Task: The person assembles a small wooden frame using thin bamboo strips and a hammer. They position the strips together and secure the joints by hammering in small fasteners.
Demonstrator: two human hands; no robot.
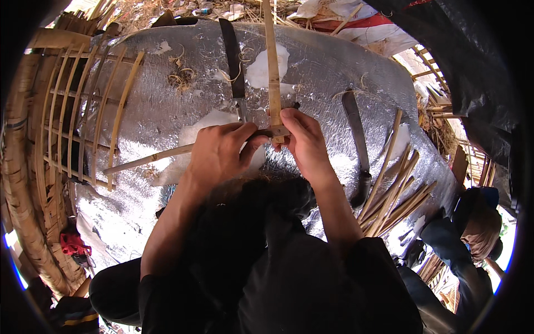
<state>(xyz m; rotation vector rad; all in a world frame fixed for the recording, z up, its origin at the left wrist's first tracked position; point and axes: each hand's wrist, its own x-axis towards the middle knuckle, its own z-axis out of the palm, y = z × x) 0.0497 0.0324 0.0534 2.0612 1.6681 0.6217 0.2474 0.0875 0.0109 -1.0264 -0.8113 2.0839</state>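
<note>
My left hand [218, 151] is closed around a slim bamboo strip [150, 158], whose far end points out to the left. Between thumb and fingers, my right hand [307, 146] pinches an upright pale bamboo strip [272, 61] that runs away from me past the top edge. The two strips cross and touch at my fingertips; my fingers partly hide the crossing. Just beyond my left hand lies a long dark-bladed knife [231, 55]. A second dark, curved knife [356, 128] rests to the right of my right hand.
Silvery foil sheeting [311, 61] covers the work surface. At the left stands a bamboo lattice [86, 106] beside thick bamboo poles [28, 183]. Loose bamboo strips [397, 197] lie at the right. Another person [459, 250] sits at the lower right, near hanging black sheeting [473, 61].
</note>
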